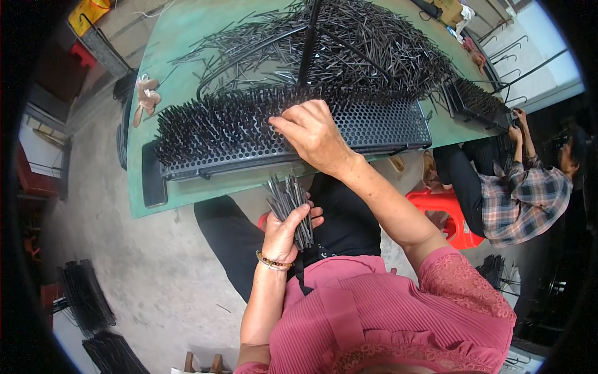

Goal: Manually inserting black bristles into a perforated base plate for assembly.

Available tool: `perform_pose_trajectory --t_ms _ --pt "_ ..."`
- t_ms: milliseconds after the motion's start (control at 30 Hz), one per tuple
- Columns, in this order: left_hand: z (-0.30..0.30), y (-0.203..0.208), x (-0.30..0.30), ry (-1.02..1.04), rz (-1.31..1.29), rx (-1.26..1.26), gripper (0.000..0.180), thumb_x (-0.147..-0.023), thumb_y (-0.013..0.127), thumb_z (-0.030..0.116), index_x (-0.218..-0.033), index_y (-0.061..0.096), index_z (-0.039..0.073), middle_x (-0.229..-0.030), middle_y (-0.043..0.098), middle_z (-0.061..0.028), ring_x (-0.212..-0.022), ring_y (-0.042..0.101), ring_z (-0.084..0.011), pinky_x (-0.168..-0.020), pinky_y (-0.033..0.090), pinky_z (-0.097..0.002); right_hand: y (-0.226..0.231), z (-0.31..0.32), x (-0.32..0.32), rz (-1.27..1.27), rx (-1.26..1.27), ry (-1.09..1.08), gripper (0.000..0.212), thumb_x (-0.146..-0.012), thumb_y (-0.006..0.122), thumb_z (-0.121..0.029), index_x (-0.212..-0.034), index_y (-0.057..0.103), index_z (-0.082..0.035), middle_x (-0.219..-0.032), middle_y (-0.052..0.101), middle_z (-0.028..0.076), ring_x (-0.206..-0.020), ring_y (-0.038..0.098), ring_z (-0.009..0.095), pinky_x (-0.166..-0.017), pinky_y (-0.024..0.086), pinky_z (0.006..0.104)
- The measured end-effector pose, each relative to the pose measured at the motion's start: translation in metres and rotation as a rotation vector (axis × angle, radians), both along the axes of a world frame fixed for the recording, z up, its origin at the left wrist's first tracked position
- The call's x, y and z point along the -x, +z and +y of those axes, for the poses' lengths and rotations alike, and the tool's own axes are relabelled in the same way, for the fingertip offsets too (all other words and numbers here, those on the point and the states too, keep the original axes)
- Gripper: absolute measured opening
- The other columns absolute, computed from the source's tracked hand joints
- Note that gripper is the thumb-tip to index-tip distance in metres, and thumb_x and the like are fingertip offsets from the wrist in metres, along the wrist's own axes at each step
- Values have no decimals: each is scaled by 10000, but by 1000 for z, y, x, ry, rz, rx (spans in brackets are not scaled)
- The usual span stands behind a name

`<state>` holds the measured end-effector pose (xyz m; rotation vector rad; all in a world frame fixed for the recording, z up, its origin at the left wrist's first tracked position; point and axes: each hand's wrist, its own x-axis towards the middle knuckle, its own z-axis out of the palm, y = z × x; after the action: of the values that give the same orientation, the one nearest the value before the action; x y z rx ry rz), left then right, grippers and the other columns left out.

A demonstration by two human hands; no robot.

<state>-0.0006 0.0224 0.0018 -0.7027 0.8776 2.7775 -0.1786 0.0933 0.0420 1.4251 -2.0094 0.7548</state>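
My left hand is wrapped round a bundle of thin dark rods, held in front of my lap just short of the table edge. Over the middle of a black perforated rack is my right hand, its thumb and fingers pinched together. Whatever lies between those fingertips is too small or hidden to make out. Upright dark rods fill the rack's holes densely on the left and along the back. Bare holes show at its front right, beside my right wrist.
Behind the rack, a large heap of loose dark rods spreads over the green table. A black upright handle rises from the rack. At the right, a person in a plaid shirt works at another filled rack, near a red stool.
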Motion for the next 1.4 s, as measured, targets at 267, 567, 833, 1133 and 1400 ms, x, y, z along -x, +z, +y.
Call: perform_pose_trajectory --t_ms 267,567,833,1133,1400 --pt "-3 5 -1 -11 -8 87 275 -852 623 56 -1103 549 -27 -939 605 -89 -812 643 -195 -706 570 -325 11 15 -18 -328 111 57 169 -754 691 -74 -917 676 -33 -822 604 89 -754 581 235 -658 434 313" --pt "1 5 8 -45 96 133 310 -866 615 72 -1142 534 -44 -932 610 -84 -758 622 -154 -643 537 -266 18 42 -28 -1431 255 116 166 -853 654 -86 -966 662 35 -841 665 44 -764 607 80 -679 497 221" --pt "1 3 9 -63 45 172 337 -871 610 90 -1164 506 -41 -935 611 -97 -761 610 -150 -644 530 -272 20 17 -1 -513 363 -34 129 -784 675 -13 -911 679 9 -831 668 95 -729 630 157 -638 485 250" --pt "-3 1 3 -41 17 100 336 -871 605 79 -1168 502 -41 -919 618 -99 -770 618 -160 -689 543 -288 -3 11 -7 -256 109 -102 150 -740 714 -108 -866 687 -30 -886 601 76 -794 564 218 -686 459 322" --pt "-4 3 1 -75 50 315 222 -862 623 48 -1053 542 -30 -864 630 -83 -711 618 -133 -626 523 -257 24 22 -28 -585 29 118 291 -702 759 -148 -942 678 -7 -941 612 122 -886 586 242 -746 470 328"
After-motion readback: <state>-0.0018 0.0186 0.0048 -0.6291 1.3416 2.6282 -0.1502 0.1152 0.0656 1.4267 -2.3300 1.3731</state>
